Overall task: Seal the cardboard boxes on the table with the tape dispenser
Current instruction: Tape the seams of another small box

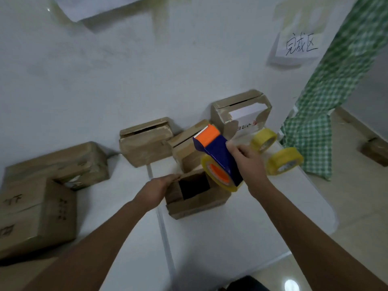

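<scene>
While your right hand [248,159] grips the tape dispenser [218,158] above the open cardboard box [197,198] on the table [231,238], your left hand [159,185], fingers straight, presses its left flap.

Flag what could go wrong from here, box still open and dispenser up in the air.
1. The near box top gapes open; only the left hand touches one flap, so tape may bridge the gap.
2. The tape dispenser in the right hand has its serrated blade exposed.
3. The loose rolls sit near the table edge and could be knocked off.
</scene>
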`<state>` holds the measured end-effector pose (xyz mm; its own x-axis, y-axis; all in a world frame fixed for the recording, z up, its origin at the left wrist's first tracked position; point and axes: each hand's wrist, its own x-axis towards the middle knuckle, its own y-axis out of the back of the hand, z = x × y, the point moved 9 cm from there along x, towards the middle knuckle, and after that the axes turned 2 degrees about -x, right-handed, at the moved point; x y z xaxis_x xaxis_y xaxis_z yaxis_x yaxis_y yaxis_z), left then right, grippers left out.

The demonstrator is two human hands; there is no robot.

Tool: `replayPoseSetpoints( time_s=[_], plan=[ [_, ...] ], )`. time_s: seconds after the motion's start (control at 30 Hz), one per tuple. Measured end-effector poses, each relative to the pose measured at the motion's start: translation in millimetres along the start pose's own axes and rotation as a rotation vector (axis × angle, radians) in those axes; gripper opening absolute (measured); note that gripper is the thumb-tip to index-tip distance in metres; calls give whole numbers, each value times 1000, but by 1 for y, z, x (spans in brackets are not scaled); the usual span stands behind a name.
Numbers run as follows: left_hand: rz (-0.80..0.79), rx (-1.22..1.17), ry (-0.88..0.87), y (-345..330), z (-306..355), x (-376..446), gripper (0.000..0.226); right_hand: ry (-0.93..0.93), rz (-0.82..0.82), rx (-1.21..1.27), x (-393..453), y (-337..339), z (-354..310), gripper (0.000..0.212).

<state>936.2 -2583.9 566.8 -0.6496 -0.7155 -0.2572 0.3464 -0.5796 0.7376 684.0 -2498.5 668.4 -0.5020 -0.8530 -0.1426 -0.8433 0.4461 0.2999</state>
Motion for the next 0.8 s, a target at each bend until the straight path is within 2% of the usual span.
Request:
replayPoseSetpoints(
  time_s=[0.07,0.13,0.23,0.3,0.4,0.57,0.67,0.8],
  plan=[
    [-22,-25,8,7,-22,-25,48,5,-66,-38,-14,-30,1,38],
    [-23,135,10,11,-41,-43,54,25,-108,-77,-30,-58,2,33],
    [6,170,-12,13,-44,-58,48,61,-99,-107,-46,-80,-1,33],
    [-29,161,3,6,-44,-64,59,79,-78,-121,-51,-86,-6,36],
    [-87,249,-67,-7,-43,-71,72,102,-52,-172,-56,-91,-11,38],
    [-44,387,-130,-18,-47,-70,57,131,-16,-263,-53,-88,-25,39],
    [54,325,-171,-14,-48,-68,49,167,-36,-323,-48,-91,-36,46],
    [137,282,-200,-6,-47,-63,44,172,-130,-440,-40,-110,-29,44]
  ],
)
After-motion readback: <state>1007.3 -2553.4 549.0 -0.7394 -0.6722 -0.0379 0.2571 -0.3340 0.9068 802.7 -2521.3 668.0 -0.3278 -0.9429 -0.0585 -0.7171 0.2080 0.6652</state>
